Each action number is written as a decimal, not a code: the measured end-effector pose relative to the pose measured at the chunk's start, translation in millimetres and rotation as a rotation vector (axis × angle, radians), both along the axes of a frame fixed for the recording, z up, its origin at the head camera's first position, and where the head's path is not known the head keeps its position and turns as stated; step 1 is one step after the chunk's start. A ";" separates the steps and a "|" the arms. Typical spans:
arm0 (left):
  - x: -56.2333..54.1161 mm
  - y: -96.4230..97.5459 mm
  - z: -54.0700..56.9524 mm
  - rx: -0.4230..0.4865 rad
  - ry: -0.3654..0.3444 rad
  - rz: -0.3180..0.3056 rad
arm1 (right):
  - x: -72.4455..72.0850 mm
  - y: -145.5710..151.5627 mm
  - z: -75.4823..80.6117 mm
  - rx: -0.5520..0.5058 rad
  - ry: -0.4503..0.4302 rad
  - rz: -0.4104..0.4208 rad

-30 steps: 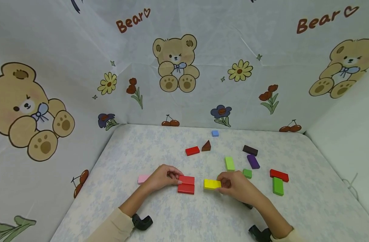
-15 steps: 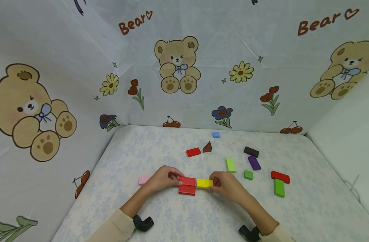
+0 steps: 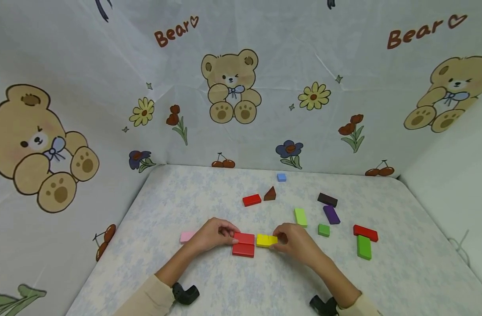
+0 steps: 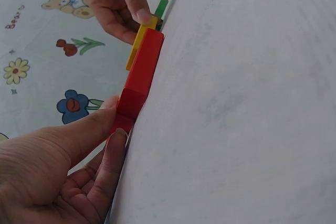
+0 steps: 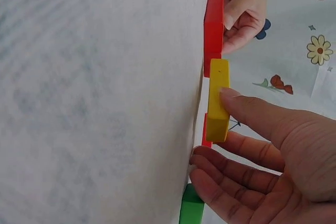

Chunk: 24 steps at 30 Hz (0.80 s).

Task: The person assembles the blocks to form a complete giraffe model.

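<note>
Two red blocks lie long side against long side in the middle of the table. My left hand [image 3: 213, 233] pinches the left end of the far red block [image 3: 245, 238], thumb on the near side. The near red block [image 3: 243, 250] sits right in front of it. A yellow block [image 3: 264, 240] is just to the right of the far red block, with a narrow gap between them. My right hand [image 3: 294, 239] pinches its right end. In the right wrist view, the thumb presses one face of the yellow block [image 5: 216, 114], and the other fingers are behind and below.
A pink block [image 3: 186, 236] lies partly behind the left hand. Farther back are a red block [image 3: 251, 200], a brown triangle [image 3: 270, 194] and a blue block [image 3: 281, 177]. Light green [image 3: 300, 217], purple [image 3: 331, 214], black [image 3: 327, 199] and green blocks [image 3: 364, 247] lie to the right.
My right hand has brought the yellow block leftward, close to the red blocks, and is nearly still over the last half second. My left hand stays at the far red block.
</note>
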<state>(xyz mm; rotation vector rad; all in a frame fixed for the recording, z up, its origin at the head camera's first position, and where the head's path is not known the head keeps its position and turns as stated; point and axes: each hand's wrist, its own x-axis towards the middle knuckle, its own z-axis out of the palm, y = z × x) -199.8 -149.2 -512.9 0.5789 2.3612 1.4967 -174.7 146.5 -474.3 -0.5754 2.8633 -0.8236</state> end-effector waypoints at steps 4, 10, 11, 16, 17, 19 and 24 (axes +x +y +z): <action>0.1 -0.1 0.3 -0.004 -0.003 0.000 | -1.0 -2.5 -1.9 0.020 0.014 -0.017; 1.2 0.2 1.6 0.000 -0.004 -0.001 | -0.5 -4.6 -5.7 0.045 0.059 -0.021; 1.5 0.1 1.5 0.002 -0.002 -0.002 | -0.1 -4.9 -6.2 0.049 0.068 -0.018; 2.2 0.1 1.1 0.018 0.002 -0.005 | 1.2 -6.9 -7.3 0.075 0.102 -0.013; 2.1 0.2 1.0 0.020 0.003 -0.006 | 1.5 -7.3 -7.4 0.083 0.104 -0.013; 1.8 0.3 0.8 0.023 0.002 -0.007 | 1.6 -8.5 -6.8 0.096 0.098 -0.020; 2.0 0.0 0.4 0.008 -0.002 -0.002 | 2.4 -10.3 -5.2 0.114 0.075 -0.033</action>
